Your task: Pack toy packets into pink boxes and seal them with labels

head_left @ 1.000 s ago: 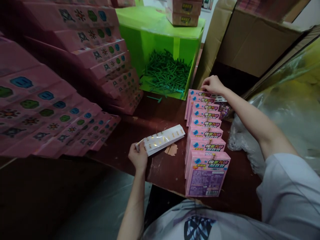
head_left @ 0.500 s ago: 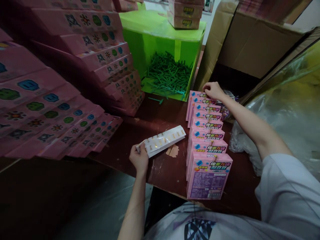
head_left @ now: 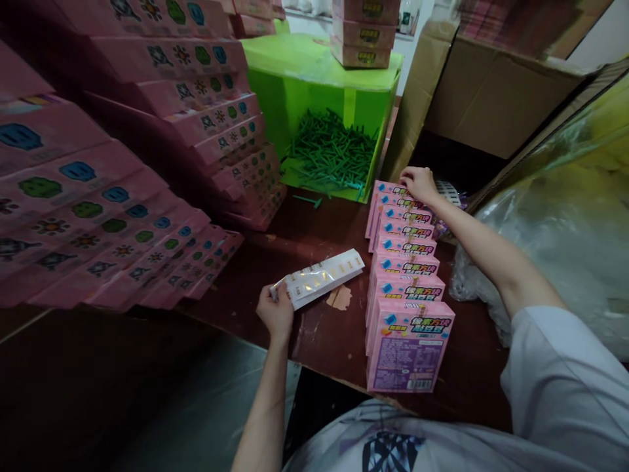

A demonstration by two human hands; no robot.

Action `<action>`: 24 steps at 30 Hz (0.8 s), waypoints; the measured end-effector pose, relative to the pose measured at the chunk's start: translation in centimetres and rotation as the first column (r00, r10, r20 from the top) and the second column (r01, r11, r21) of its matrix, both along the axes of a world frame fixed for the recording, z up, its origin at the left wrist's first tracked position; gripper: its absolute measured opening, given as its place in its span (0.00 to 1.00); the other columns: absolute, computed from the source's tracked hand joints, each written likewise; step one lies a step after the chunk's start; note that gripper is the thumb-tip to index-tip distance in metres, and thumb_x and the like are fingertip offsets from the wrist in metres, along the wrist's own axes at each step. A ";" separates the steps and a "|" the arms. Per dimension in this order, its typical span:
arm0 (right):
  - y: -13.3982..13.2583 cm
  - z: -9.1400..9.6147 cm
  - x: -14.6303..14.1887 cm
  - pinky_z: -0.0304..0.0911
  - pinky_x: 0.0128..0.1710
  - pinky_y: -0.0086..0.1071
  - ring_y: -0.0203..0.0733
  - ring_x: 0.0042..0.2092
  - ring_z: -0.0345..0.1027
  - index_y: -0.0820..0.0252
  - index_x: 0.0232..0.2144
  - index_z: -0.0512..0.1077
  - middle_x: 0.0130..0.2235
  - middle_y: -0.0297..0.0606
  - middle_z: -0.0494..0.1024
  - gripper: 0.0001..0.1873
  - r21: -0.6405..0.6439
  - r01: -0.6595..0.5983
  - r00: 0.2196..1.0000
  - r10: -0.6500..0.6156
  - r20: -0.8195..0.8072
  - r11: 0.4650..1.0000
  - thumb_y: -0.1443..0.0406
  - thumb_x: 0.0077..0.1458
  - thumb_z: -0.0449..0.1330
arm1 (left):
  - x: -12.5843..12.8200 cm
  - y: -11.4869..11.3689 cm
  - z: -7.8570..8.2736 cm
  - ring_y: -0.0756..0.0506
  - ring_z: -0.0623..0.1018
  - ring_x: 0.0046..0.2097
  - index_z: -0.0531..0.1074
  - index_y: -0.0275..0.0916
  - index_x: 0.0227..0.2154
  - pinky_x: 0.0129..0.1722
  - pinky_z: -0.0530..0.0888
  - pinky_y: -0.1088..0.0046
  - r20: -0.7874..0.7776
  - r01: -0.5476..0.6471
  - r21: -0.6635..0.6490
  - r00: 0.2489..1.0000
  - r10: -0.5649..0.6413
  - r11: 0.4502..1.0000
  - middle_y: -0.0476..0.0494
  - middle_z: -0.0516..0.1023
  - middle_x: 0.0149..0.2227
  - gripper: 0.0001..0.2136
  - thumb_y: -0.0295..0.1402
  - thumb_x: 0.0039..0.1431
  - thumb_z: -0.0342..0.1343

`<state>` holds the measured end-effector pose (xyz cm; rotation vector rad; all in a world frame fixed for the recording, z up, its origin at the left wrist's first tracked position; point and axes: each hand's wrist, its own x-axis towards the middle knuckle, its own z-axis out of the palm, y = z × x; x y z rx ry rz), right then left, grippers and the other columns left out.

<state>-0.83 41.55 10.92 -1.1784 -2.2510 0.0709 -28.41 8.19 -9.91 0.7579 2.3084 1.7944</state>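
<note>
My left hand (head_left: 276,309) is closed on the near end of a folded white sheet of stickers (head_left: 327,272) with rows of small gold marks, held over the brown table. Away to the right, my right hand (head_left: 417,183) has its fingers bent together at the top edge of the farthest pink box (head_left: 379,203). Whatever lies under those fingertips is hidden. Several pink printed boxes stand upright in a row running toward me, the nearest pink box (head_left: 410,351) showing its purple text panel and barcode.
Tall stacks of pink boxes (head_left: 113,229) fill the left side. A bright green bin (head_left: 275,85) at the back contains many green plastic sticks (head_left: 334,147), with one stick loose on the table (head_left: 275,255). Cardboard boxes (head_left: 491,98) and clear plastic wrap (head_left: 555,262) stand at the right.
The view has shifted slightly. My right hand stays at the top of the far box with small finger movement, and my left hand keeps the sticker sheet in nearly the same place.
</note>
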 end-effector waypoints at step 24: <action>-37.3 -15.2 14.5 0.54 0.63 0.57 0.61 0.65 0.58 0.59 0.69 0.42 0.64 0.55 0.62 0.67 -0.408 -0.156 0.863 -0.077 -0.500 0.900 0.38 0.38 0.67 | 9.2 -6.7 3.4 0.34 0.63 0.65 0.54 0.40 0.65 0.62 0.63 0.51 -0.406 0.569 -0.017 0.747 -0.526 0.822 0.30 0.61 0.64 0.35 0.52 0.60 0.53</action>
